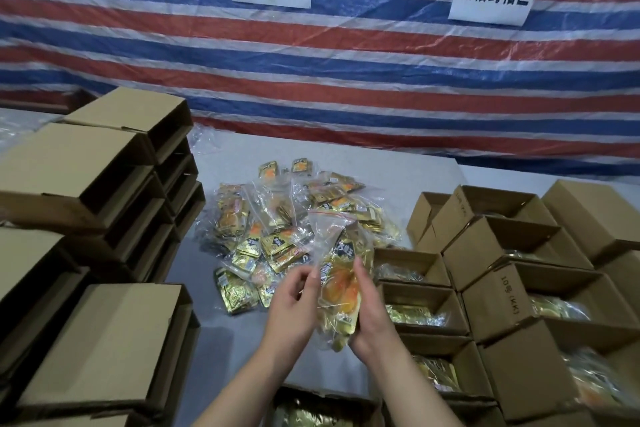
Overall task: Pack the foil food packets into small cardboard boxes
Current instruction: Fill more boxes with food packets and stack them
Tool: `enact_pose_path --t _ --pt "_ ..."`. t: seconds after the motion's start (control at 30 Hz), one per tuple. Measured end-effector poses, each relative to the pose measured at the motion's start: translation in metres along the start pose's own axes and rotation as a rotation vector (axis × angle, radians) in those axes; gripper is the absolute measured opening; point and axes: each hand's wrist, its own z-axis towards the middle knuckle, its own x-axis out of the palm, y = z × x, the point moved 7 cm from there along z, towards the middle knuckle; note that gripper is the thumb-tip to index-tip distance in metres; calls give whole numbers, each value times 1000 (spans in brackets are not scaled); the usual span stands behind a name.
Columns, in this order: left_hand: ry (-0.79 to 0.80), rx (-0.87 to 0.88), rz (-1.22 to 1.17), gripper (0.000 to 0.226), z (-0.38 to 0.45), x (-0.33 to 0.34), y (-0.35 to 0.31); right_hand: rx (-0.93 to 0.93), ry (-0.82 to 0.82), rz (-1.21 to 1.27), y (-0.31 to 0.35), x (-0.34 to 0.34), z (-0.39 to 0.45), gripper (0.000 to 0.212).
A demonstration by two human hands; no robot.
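A single wide-angle view from the person's head looks forward and down over the bench (391, 163), close above the hands (332, 308) near the lower middle. It faces a striped tarpaulin wall (381, 55) behind, whose stripes bow toward the edges.

A grey desk (398, 170) carries a heap of bagged foil packets (287, 232) at its middle, stacked empty cardboard boxes (90, 184) at left, open filled boxes (498, 253) (gold foil showing) at right
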Motion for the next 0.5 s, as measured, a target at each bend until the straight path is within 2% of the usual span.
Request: enact_pose_path --t 0.1,0.17,0.23,0.37,0.5 --pt "61 14 25 17 -4 6 1 -59 -31 -64 7 -6 -5 70" --pt "131 -40 -86 8 -10 15 4 -110 -130 -171 9 -14 -7 78" --pt "156 -76 -159 9 -15 23 8 -149 -170 -183 6 -16 -10 67" --pt "197 -13 -6 19 -19 33 11 -157 -146 -194 -1 -10 -17 41" --pt "289 22 159 6 -25 22 29 -71 -176 -128 -4 -25 -25 44"
